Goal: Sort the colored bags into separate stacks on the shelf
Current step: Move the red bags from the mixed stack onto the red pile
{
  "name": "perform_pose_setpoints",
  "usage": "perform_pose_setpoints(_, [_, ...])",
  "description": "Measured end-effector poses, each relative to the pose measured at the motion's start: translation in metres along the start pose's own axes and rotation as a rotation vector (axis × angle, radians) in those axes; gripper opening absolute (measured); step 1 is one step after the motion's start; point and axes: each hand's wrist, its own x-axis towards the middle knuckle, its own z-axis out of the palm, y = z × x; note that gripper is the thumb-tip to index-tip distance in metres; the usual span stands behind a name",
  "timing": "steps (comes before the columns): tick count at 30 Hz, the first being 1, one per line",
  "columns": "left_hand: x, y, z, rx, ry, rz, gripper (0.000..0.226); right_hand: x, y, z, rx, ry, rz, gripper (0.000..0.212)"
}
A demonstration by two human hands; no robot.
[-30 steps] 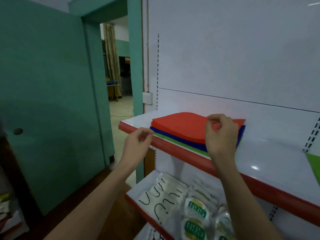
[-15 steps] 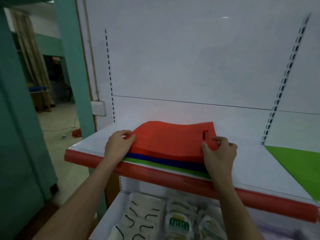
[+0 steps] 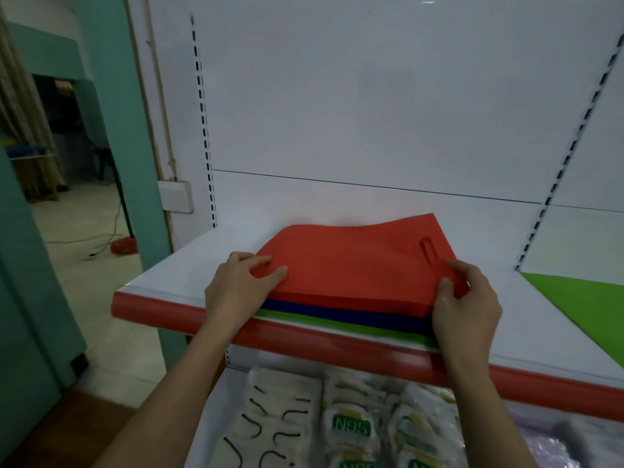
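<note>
Gripping red bag (image 3: 351, 265) edges, both hands (image 3: 236, 292)

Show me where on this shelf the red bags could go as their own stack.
Bare white shelf lies left of the mixed pile of red bags, and a wider strip lies between that pile and the flat green bag at right. The pile itself is crowded by left hand and right hand.

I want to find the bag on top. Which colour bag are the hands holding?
The flat red fabric bag: it tops the pile, above the blue bag and green bag. Both hands grip its corners.
</note>
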Motion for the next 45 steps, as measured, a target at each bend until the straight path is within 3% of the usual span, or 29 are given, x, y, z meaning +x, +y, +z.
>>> perform_pose_setpoints(3, [0.003,-0.001,-0.001,-0.036,-0.026,-0.005,0.048,0.0,0.0,0.0,-0.058,0.024,-0.048,0.023])
perform_pose_setpoints(7, [0.017,0.003,-0.009,-0.261,-0.119,-0.079,0.039,0.0,-0.007,0.0,-0.1,0.007,-0.055,0.024])
perform_pose_setpoints(9, [0.018,0.01,-0.015,-0.174,-0.116,-0.073,0.034,0.0,-0.014,-0.003,-0.128,0.005,-0.086,0.024])
perform_pose_setpoints(12, [0.009,0.021,-0.026,-0.026,0.017,0.004,0.025,-0.001,-0.029,-0.015,-0.093,0.049,-0.103,0.021])
perform_pose_setpoints(14, [0.005,0.022,-0.03,-0.24,0.047,0.083,0.021,-0.003,-0.04,-0.026,0.035,0.071,-0.068,0.02])
perform_pose_setpoints(17, [0.0,0.025,-0.03,-0.733,-0.091,0.138,0.019,-0.008,-0.051,-0.048,0.171,0.074,0.012,0.026])
perform_pose_setpoints(22, [-0.016,0.05,-0.015,-1.001,-0.284,0.286,0.052,-0.02,-0.048,-0.099,0.193,0.097,0.1,0.029])
perform_pose_setpoints(26, [-0.043,0.085,0.002,-0.972,-0.396,0.396,0.055,-0.027,-0.035,-0.152,0.184,0.123,0.172,0.032])
perform_pose_setpoints(33, [-0.106,0.174,0.047,-1.066,-0.652,0.372,0.048,-0.029,-0.009,-0.269,0.258,0.155,0.3,0.044])
perform_pose_setpoints(45, [-0.278,0.384,0.162,-1.103,-0.909,0.415,0.057,-0.028,0.067,-0.525,0.078,0.345,0.398,0.047])
